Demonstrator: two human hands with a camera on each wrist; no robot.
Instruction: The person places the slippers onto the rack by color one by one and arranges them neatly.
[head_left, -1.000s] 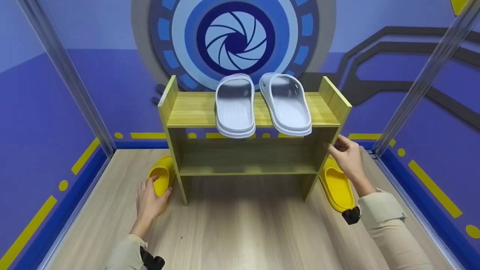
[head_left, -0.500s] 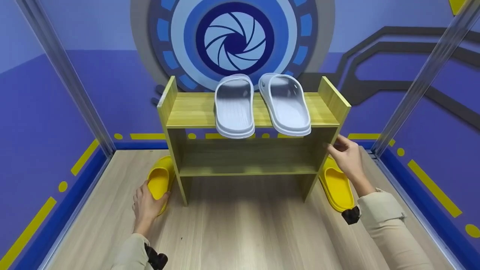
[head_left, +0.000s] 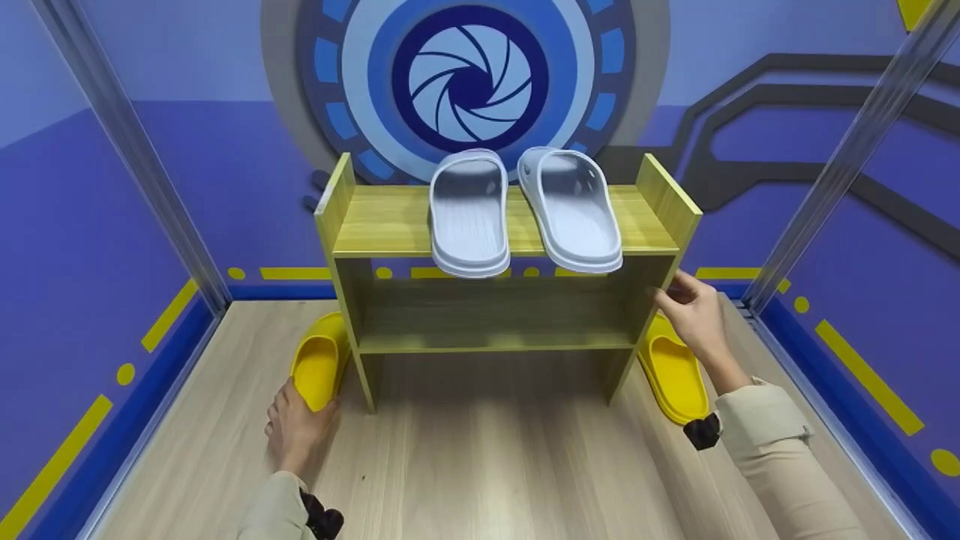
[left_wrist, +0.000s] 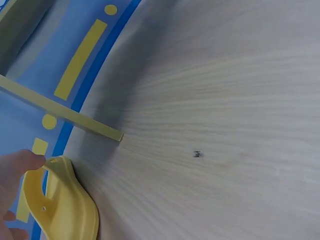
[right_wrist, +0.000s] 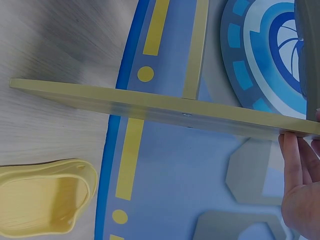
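At the left of the head view, my left hand (head_left: 295,429) holds the heel end of a yellow clog (head_left: 316,367). In the left wrist view the thumb lies on the rim of this clog (left_wrist: 75,210), with other fingertips lower at the frame's edge. My right hand (head_left: 697,319) pinches the right side panel of a wooden shoe rack (head_left: 670,206); in the right wrist view its fingers press the panel's outer face, and the thumb is mostly cut off. A second yellow clog (head_left: 677,379) lies below that hand, outside the rack. Two pale grey clogs (head_left: 471,217) sit on the top shelf.
The rack's lower shelf (head_left: 495,330) spans between its side panels. Wood-grain flooring (head_left: 487,465) extends in front. Blue printed walls (head_left: 225,187) with metal corner posts (head_left: 847,150) enclose the back and sides.
My left hand has slid back from the yellow clog's opening to its heel, and the clog has shifted slightly. The right hand keeps its place on the rack.
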